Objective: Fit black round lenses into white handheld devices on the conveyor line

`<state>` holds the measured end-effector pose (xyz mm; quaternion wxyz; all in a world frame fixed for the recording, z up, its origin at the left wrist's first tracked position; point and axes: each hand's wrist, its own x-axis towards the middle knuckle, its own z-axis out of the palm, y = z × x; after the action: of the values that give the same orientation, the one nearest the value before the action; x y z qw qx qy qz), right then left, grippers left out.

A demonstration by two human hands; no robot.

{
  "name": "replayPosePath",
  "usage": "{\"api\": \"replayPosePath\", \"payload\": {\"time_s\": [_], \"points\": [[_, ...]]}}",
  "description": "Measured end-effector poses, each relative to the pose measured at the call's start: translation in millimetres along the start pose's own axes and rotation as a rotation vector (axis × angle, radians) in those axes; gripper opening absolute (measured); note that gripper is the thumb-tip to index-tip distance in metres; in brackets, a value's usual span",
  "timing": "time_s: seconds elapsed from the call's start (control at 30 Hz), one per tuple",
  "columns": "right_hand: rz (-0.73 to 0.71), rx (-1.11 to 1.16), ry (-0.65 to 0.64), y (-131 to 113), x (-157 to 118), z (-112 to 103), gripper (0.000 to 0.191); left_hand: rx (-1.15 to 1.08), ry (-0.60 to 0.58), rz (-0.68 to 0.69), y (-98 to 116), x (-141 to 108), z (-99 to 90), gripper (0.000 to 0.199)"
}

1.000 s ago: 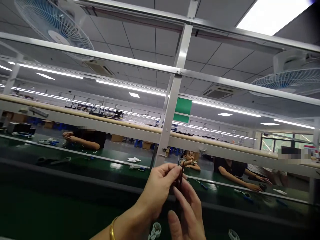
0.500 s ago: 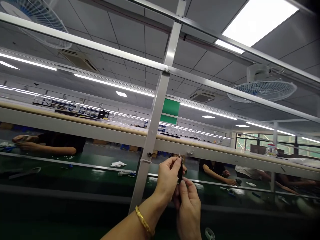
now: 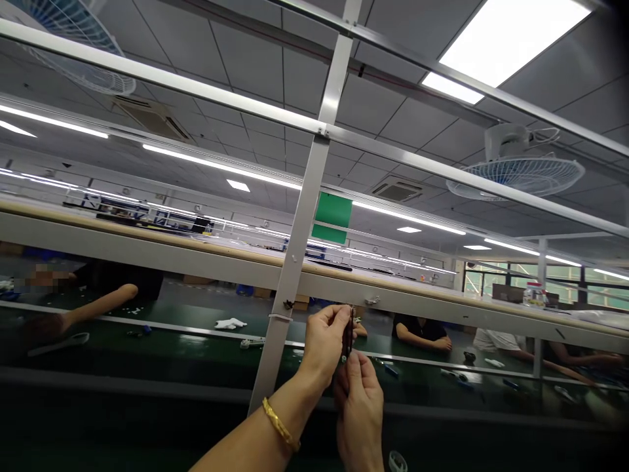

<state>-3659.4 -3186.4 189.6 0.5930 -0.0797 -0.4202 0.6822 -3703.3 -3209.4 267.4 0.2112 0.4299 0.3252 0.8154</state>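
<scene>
A thin, dark, flat piece (image 3: 349, 333) is held upright, nearly edge-on to me, so its kind does not show. My left hand (image 3: 322, 344), below which a gold bracelet (image 3: 280, 425) circles the wrist, pinches its upper end between thumb and fingers. Lower down, the fingers of my right hand (image 3: 362, 403) close on its bottom end. Both hands are raised in front of the green conveyor belt (image 3: 196, 357). A pale ring-shaped part (image 3: 398, 461) lies below my right hand.
A slanting metal post (image 3: 289, 275) rises just left of my hands. Behind them a long shelf beam (image 3: 417, 301) crosses the view. White parts (image 3: 230, 324) and small blue-tipped pieces (image 3: 390, 370) lie on the belt. Co-workers' arms (image 3: 417, 334) rest along the far side.
My hands, still on the dark piece, have shifted slightly left, and the piece has turned more edge-on. Parts on the belt have moved right. A co-worker at left has reached an arm forward.
</scene>
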Motion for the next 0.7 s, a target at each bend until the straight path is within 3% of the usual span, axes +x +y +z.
{"api": "replayPosePath", "payload": {"time_s": [0.33,0.7], "points": [[0.01,-0.024,-0.043,9,4,1,0.04,0.078,0.031,-0.013,3,2,-1.3,0.039],[0.214,0.173,-0.088,6,-2,14,0.044,0.16,0.03,0.03,1,7,-4.6,0.028]]}}
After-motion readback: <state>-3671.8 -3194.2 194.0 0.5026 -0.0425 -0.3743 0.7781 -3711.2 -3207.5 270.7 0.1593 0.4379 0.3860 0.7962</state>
